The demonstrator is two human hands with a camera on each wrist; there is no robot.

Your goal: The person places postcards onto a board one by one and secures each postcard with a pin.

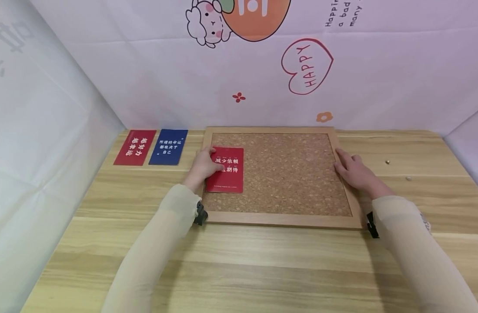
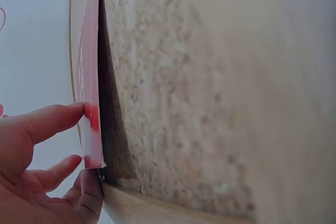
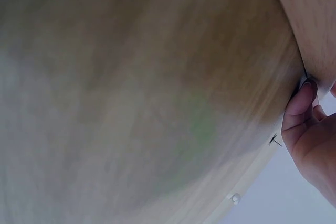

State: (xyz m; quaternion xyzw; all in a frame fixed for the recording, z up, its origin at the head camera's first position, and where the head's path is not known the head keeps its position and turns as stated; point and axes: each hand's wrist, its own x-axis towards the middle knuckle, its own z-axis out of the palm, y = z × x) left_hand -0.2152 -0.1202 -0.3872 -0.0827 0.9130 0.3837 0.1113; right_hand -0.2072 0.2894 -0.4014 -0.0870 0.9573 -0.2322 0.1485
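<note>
And here we see the left hand (image 1: 202, 168), thumb over the face, fingers pinching the left edge of the red card (image 1: 230, 179), which lies over the left part of the board (image 1: 289, 174), a gap showing beneath it! Across we go: the right hand (image 1: 357, 174) touches the board's right side, though we can't tell whether those fingers grip or just press. On the desk (image 1: 285, 269), we spot a blue card (image 1: 168, 147) off left
</note>
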